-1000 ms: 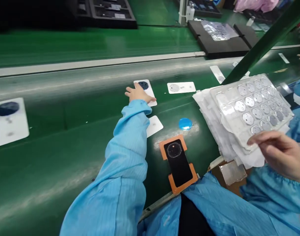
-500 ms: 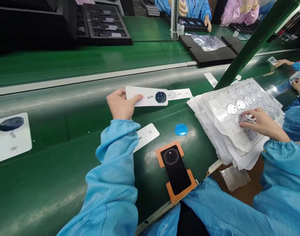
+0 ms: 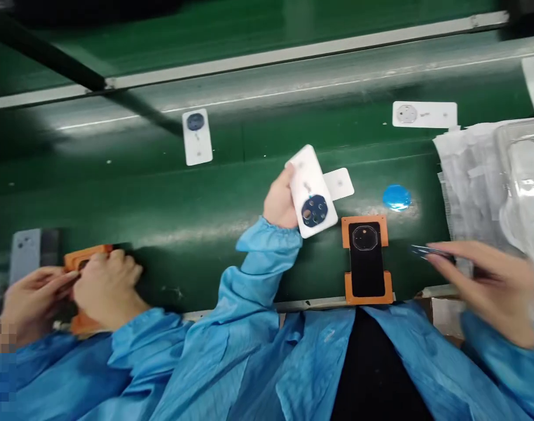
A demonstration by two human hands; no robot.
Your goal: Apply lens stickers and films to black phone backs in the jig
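A white phone-shaped panel [image 3: 308, 175] with a dark blue round camera area is held in my left hand [image 3: 281, 199], tilted above the green surface. My right hand [image 3: 490, 280], blurred, pinches a thin, shiny, dark disc-like piece [image 3: 432, 252] seen nearly edge-on. Between the hands, a black phone-shaped plate [image 3: 367, 266] with a round outline lies in an orange fixture [image 3: 346, 231]. Beyond the fixture sits a round blue film piece [image 3: 397, 197]. Part of a white card [image 3: 340, 184] shows behind the held panel.
Farther back lie a white panel with a dark disc [image 3: 197, 137] and a white card [image 3: 425, 114]. Clear trays [image 3: 530, 164] rest on white sheets [image 3: 472, 169] at right. At left, a co-worker's hands [image 3: 104, 286] work at another orange fixture [image 3: 88, 252].
The view has turned left and down. My right hand has left the clear tray and now holds a thin piece near the fixture. My left hand has turned the white panel camera-end toward me.
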